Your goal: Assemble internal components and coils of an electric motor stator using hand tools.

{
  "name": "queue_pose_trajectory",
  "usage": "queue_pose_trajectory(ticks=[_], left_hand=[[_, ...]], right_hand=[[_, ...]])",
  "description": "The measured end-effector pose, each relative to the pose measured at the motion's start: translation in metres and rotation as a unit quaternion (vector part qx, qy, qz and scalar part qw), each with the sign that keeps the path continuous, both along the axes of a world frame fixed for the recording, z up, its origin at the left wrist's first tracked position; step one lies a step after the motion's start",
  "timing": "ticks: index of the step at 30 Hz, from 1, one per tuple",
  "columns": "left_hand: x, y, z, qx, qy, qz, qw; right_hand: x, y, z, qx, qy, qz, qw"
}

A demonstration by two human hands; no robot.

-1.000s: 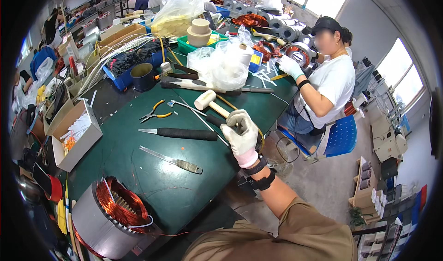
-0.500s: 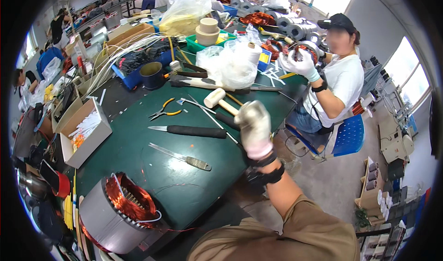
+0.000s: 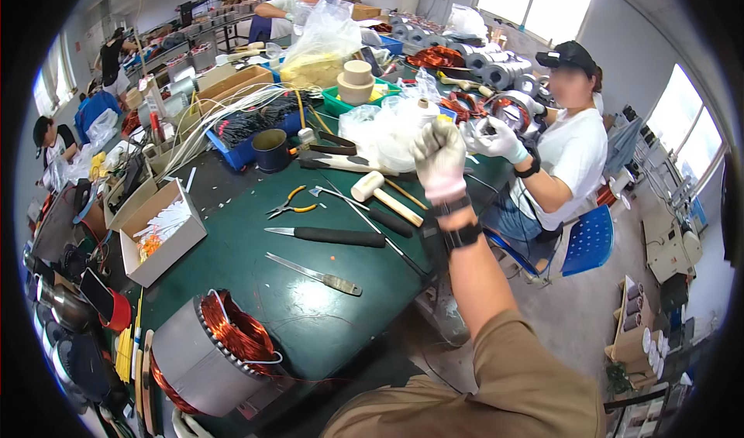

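My right hand [image 3: 439, 159], in a white glove, is raised above the far right of the green table with its fingers curled closed. What is inside them, if anything, is hidden. Nearest to it are a pale mallet [image 3: 385, 196] on the table and a white plastic bag [image 3: 376, 136]. Of my left hand, only a bit of pale glove [image 3: 190, 426] seems to show at the lower edge, under a grey stator [image 3: 198, 353] with copper windings [image 3: 236, 331]. Its fingers are mostly hidden.
Yellow-handled pliers [image 3: 291, 201], a black-handled knife [image 3: 329, 237] and a thin blade tool [image 3: 316, 274] lie mid-table. A box of white strips [image 3: 164, 240] stands left. At the right, a co-worker [image 3: 570, 136] holds a wound coil part beside a blue chair [image 3: 589, 240].
My right hand has moved forward and up, away from the mallet's handle, and the mallet stays on the table. The view has shifted slightly. A pale glove edge now shows below the stator.
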State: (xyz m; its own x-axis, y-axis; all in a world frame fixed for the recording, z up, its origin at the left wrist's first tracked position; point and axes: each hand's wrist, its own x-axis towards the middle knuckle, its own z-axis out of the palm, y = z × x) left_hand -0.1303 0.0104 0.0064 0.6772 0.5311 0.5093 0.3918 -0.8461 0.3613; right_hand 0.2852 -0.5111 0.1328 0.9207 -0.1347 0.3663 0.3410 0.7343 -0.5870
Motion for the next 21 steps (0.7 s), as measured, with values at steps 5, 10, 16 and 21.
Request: queue_pose_trajectory(ticks=[5,10,16,21], left_hand=[[0.0,0.003,-0.002,0.016,0.006,0.005,1.0],[0.003,-0.002,0.001,0.008,0.004,-0.005,1.0],[0.002,0.0,0.001,0.035,0.005,-0.003,0.999],[-0.003,0.009,-0.009,0.052,0.01,0.004,0.999]], right_hand=[[-0.029,0.05,-0.034,-0.119,0.018,0.034,0.992],[0.0,0.019,0.0,-0.187,-0.014,-0.051,0.981],[-0.05,0.061,-0.043,-0.245,0.018,0.017,0.969],[-0.004,0.035,-0.048,-0.117,0.014,0.003,0.993]])
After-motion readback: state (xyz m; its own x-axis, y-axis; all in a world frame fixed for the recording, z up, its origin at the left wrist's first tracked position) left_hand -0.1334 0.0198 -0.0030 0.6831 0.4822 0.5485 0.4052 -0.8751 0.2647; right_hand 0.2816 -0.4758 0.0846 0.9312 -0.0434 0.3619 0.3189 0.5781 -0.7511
